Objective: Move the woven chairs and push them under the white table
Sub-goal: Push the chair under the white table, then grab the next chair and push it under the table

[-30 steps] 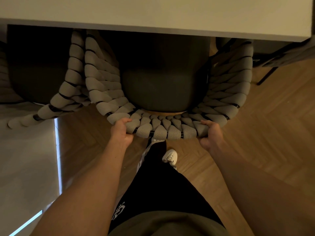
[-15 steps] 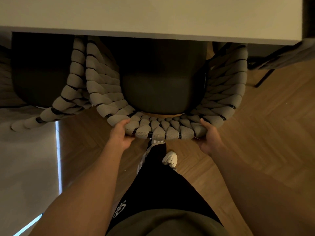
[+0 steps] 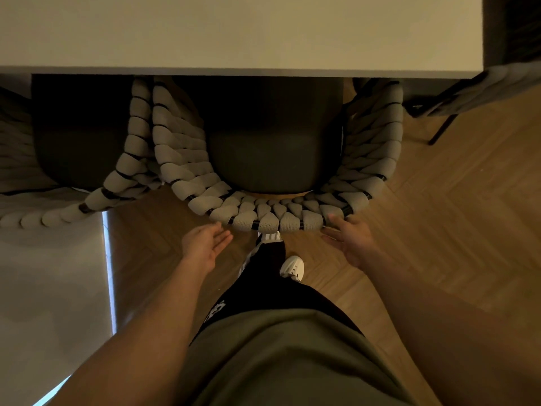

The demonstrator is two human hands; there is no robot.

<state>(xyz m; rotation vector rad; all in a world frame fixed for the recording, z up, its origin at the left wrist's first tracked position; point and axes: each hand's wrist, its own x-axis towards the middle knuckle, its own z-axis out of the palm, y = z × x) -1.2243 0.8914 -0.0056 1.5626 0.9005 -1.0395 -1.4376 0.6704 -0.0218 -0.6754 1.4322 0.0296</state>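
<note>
Home dining area

A white table [image 3: 234, 33] with woven chairs [image 3: 263, 183] tucked beneath it stands on herringbone wood flooring [image 3: 439, 215], beside a pale rug [image 3: 49, 288].

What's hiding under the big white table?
Under the white table sit the fronts of two woven chairs, with dark seat cushions. Their legs and the table's legs are covered, so unseen.

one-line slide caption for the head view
Both hands, left and right, open behind a woven chair tucked under the white table.
</note>
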